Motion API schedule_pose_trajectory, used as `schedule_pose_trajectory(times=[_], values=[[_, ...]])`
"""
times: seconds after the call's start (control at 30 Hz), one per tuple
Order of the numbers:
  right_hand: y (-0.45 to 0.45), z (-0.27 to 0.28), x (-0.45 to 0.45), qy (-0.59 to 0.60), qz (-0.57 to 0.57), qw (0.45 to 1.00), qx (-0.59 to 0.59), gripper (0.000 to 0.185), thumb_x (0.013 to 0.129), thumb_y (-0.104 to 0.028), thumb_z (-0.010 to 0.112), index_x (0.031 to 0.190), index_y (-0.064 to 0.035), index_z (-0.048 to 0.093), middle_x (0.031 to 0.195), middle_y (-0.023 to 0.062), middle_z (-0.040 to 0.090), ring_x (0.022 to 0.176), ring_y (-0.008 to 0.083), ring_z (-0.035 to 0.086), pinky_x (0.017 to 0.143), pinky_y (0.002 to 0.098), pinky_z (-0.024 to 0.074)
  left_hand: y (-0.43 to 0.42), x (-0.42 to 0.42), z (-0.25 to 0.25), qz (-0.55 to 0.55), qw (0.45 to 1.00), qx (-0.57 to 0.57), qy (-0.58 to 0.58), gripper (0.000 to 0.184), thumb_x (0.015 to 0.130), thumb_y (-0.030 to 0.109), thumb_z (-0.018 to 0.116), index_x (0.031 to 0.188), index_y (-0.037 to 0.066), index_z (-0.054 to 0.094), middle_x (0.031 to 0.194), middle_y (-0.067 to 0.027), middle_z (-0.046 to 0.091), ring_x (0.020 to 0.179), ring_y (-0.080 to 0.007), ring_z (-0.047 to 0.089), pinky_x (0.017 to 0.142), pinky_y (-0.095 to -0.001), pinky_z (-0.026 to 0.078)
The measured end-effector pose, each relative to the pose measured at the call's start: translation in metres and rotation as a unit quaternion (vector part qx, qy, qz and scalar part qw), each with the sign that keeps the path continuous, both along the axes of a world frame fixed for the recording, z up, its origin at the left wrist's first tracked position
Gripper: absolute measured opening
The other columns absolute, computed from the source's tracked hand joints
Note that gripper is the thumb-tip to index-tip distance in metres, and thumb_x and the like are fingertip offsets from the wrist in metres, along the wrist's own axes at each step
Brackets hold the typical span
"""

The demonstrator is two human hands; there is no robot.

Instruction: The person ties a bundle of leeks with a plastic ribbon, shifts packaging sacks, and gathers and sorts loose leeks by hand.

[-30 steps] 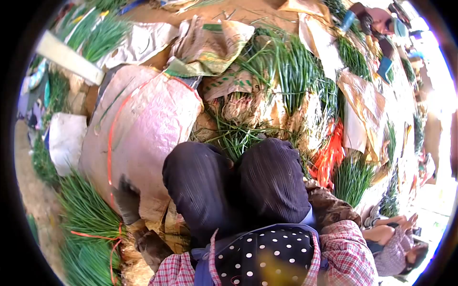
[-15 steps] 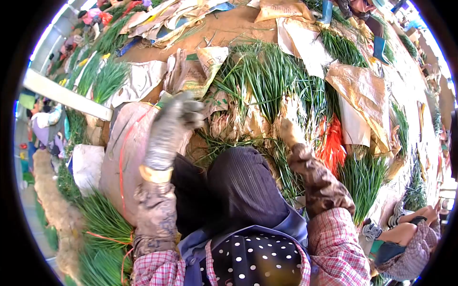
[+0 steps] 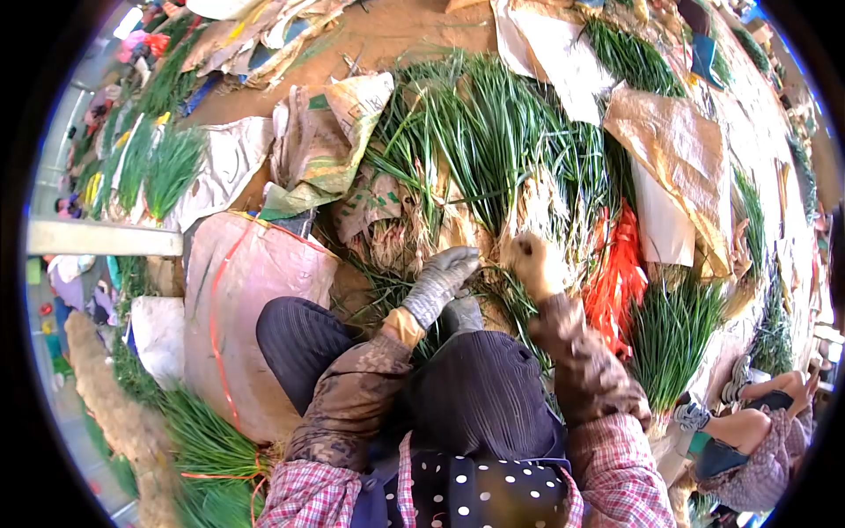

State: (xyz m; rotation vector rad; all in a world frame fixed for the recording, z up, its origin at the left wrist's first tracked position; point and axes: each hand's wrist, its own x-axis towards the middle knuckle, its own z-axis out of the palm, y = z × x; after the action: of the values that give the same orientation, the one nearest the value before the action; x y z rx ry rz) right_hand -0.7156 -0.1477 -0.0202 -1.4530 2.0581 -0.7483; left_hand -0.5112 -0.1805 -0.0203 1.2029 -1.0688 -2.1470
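A wide heap of green onions [image 3: 493, 141] lies before me, leaves pointing away and pale roots toward my knees. My left hand [image 3: 443, 280], in a grey glove, is low at the near side of the heap, its fingers pressed together. Whatever those fingers might hold is too small to make out. Close beside it, my right hand [image 3: 535, 266] is curled in front of the root ends. Its grip is partly hidden, so I cannot tell what is in it. Red plastic strips [image 3: 616, 277] lie to the right of that hand.
A pinkish sack-covered block [image 3: 255, 308] with red string is at my left. A tied green onion bundle [image 3: 211, 436] lies below it. Another bunch [image 3: 673, 339] is at right, under a tan sack [image 3: 673, 150]. A seated person [image 3: 748, 431] is at lower right.
My left hand has swung right and down from over the sacks to beside my right hand. My right hand has curled and shifted slightly down. My left knee now shows, and the view has tilted.
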Motion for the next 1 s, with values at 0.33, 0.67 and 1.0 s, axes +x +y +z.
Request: schedule_pose_trajectory(times=[0.33,0.67,1.0], values=[[0.039,0.024,0.017,-0.037,0.001,0.994,0.099,0.041,0.08,-0.04,0.068,0.097,-0.0037,0.059,0.074,0.0111,0.066,0.066,0.0189,0.062,0.062,0.0344,0.0527,0.028,-0.041,-0.042,-0.05,0.991,-0.033,-0.119,0.01,0.08,0.009,0.068,0.09,0.005,0.067,0.071,-0.0003,0.064,0.057,-0.0073,0.053,0.053,-0.0235,0.045],[0.013,-0.013,0.042,-0.319,-0.184,0.923,0.114,0.02,0.087,-0.018,0.057,0.087,0.0023,0.062,0.074,0.0106,0.065,0.061,0.0206,0.061,0.057,0.031,0.0495,0.02,-0.04,-0.003,-0.016,0.979,-0.002,-0.206,0.018,0.086,0.014,0.062,0.093,-0.003,0.063,0.076,-0.0086,0.065,0.06,-0.0125,0.058,0.053,-0.0264,0.049],[0.013,-0.047,0.04,-0.785,-0.139,0.583,0.157,0.025,0.095,-0.018,0.046,0.113,-0.0017,0.053,0.091,0.0105,0.065,0.076,0.0206,0.063,0.068,0.0313,0.0545,0.031,-0.027,0.0,-0.015,0.987,0.159,-0.01,0.03,0.091,0.018,0.056,0.107,-0.007,0.054,0.082,-0.0112,0.062,0.061,-0.0214,0.064,0.044,-0.028,0.053]])
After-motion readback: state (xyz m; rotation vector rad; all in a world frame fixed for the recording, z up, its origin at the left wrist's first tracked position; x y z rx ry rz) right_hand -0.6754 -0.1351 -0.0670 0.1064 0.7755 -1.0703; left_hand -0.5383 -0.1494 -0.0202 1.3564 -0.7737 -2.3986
